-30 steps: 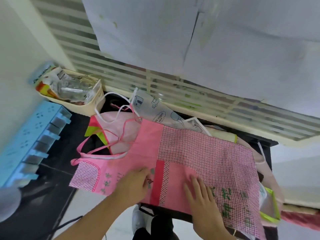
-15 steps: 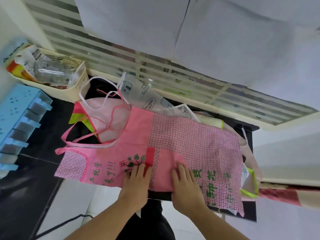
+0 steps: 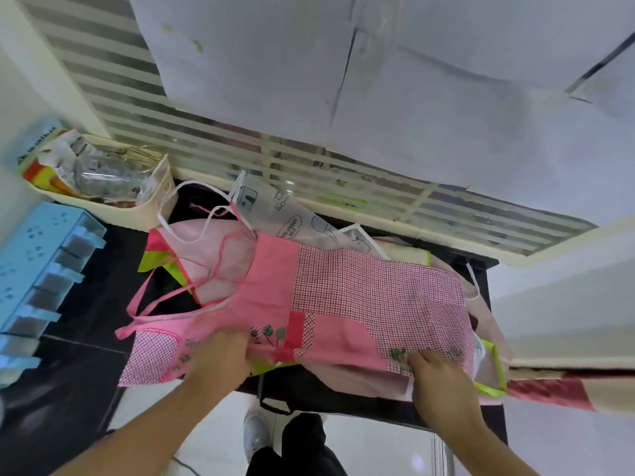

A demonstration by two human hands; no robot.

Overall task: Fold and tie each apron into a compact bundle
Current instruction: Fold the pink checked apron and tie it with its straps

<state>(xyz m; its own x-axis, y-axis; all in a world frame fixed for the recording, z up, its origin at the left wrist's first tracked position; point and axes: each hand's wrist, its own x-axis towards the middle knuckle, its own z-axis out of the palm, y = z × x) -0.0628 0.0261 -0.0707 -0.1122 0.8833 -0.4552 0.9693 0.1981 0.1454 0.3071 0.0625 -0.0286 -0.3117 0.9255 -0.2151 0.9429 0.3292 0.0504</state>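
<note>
A pink apron with checked panels and green print lies spread across a black table, its pink ties trailing to the left. My left hand grips its near edge left of the red patch. My right hand grips the near edge further right, by the green print. The near edge is lifted and turned up between the two hands. Under it lie other aprons: a pale pink one with lime trim and a white printed one.
A cream basket with a glass jar and packets stands at the back left. A light blue rack sits at the left. A striped blind and white paper sheets run behind the table. My shoe shows on the floor below.
My hands have moved apart along the apron's near edge, the right one going far right. Both changed from pressing flat to gripping the edge, which has lifted.
</note>
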